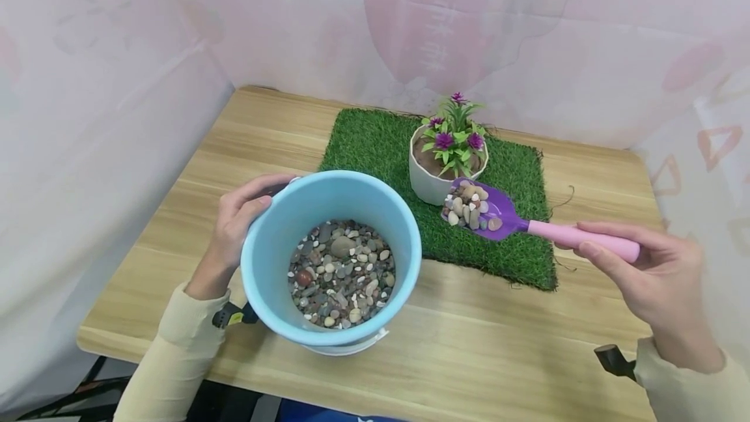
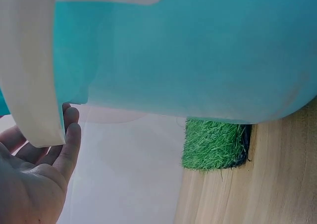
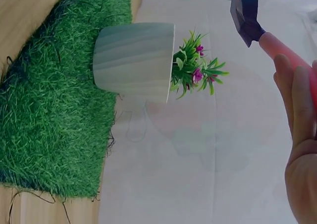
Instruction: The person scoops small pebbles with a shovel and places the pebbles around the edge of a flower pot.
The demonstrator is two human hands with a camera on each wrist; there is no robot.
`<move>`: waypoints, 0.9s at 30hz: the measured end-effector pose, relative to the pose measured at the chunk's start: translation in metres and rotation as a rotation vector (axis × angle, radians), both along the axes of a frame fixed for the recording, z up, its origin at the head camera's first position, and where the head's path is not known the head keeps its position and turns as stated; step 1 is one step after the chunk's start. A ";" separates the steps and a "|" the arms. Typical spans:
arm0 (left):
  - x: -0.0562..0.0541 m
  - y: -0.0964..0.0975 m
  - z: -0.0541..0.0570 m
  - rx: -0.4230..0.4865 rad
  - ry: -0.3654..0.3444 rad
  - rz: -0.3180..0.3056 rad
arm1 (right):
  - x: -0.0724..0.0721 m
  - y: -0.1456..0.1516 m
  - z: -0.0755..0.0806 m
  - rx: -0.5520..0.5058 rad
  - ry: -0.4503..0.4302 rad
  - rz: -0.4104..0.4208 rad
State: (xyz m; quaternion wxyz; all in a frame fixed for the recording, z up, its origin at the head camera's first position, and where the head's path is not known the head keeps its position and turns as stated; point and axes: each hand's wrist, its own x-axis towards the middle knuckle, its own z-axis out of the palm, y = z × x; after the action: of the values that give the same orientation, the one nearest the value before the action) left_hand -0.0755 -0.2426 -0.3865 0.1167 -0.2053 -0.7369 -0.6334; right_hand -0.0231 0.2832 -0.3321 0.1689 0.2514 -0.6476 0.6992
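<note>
Pebbles [image 1: 467,206] could spill if scoop [image 1: 502,208] tilts. Right hand [image 1: 662,272] wraps its handle [image 1: 562,234]; left hand [image 1: 234,221] grips bucket [image 1: 269,246] at ten o'clock.

Cream sleeves [image 1: 170,363], black left wrist device [image 1: 225,315] with yellow-green mark, black right wrist device [image 1: 612,361]

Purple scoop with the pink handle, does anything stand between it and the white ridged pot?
Nothing visible does: in the right wrist view, open space separates the purple scoop from the white ridged pot. Only the pot's own flowering green plant rises out of it. The light-blue round bucket is off to the left.
</note>
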 end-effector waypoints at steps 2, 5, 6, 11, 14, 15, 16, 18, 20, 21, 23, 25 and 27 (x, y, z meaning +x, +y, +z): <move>0.000 0.000 0.000 0.003 0.002 0.006 | 0.000 0.003 0.000 -0.001 -0.015 -0.002; 0.000 0.000 0.000 0.003 -0.006 0.017 | -0.001 0.007 0.000 -0.001 -0.018 -0.007; 0.001 0.001 0.001 0.003 -0.010 0.019 | -0.003 0.009 0.000 -0.012 -0.008 0.000; 0.001 0.000 0.000 0.005 -0.014 0.022 | -0.008 0.018 -0.006 -0.023 0.019 -0.014; 0.000 0.000 -0.002 0.013 -0.005 0.021 | -0.011 0.024 -0.010 0.001 -0.002 -0.047; 0.000 0.000 -0.003 0.016 -0.001 0.019 | -0.012 0.026 -0.011 0.007 -0.013 -0.057; -0.001 -0.001 -0.004 0.016 0.004 0.019 | -0.013 0.028 -0.012 0.016 -0.025 -0.067; -0.001 -0.001 -0.005 0.018 0.008 0.018 | -0.015 0.031 -0.014 0.025 -0.051 -0.087; 0.000 -0.001 -0.005 0.020 0.005 0.021 | -0.017 0.034 -0.016 0.044 -0.079 -0.108; 0.000 -0.001 -0.005 0.019 0.002 0.024 | -0.018 0.035 -0.017 0.054 -0.087 -0.116; 0.001 0.000 -0.005 0.020 -0.005 0.029 | -0.021 0.037 -0.019 0.070 -0.098 -0.124; 0.002 0.000 -0.005 0.021 -0.008 0.030 | -0.024 0.038 -0.021 0.075 -0.110 -0.134; 0.002 0.001 -0.005 0.024 -0.011 0.026 | -0.026 0.039 -0.022 0.089 -0.123 -0.145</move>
State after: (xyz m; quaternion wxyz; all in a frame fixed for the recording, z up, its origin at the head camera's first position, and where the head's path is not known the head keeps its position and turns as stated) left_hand -0.0736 -0.2415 -0.3912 0.1235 -0.1907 -0.7324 -0.6419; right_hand -0.0494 0.3226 -0.3541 0.1677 0.1674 -0.7036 0.6699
